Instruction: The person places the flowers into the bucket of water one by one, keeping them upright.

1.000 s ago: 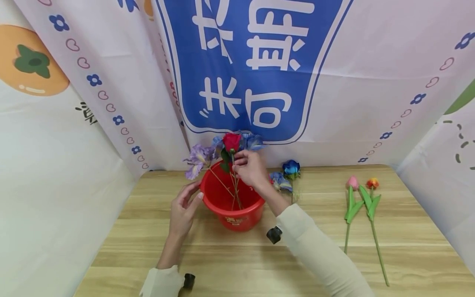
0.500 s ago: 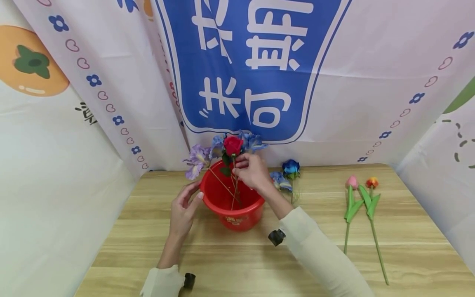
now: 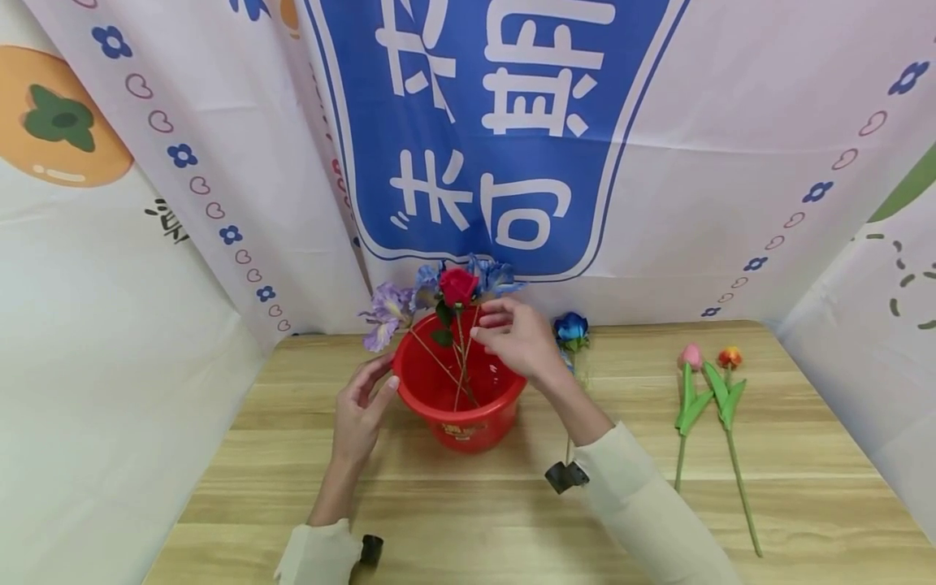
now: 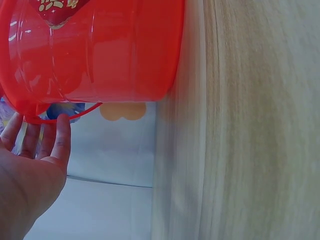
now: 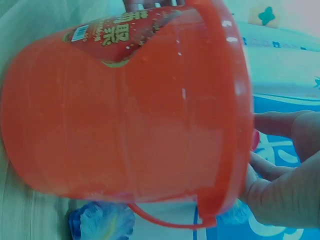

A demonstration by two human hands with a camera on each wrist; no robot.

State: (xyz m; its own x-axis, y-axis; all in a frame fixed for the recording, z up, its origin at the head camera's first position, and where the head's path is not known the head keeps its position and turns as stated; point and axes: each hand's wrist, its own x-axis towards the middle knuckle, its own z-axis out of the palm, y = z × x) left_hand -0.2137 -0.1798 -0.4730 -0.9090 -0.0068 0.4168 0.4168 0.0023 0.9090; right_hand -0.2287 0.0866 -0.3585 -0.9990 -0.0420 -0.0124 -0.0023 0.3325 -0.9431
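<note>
A red plastic bucket stands upright on the wooden table. A red rose leans inside it, along with a purple iris and blue irises; their stems cross. My right hand hovers over the bucket's right rim, just right of the rose stem, fingers loosely bent around nothing visible. At the left rim, my left hand rests its fingertips against the bucket. The left wrist view shows that hand's fingers nearly straight, touching near the thin red handle.
Right of the bucket lie a blue rose and another blue flower, mostly covered by my right arm in the head view. Further right are a pink tulip and an orange tulip. A printed curtain hangs behind the table.
My right hand has let go of the red rose's stem and drawn off slightly to the right. The rose now leans in the bucket unheld. My left hand has stayed at the rim.
</note>
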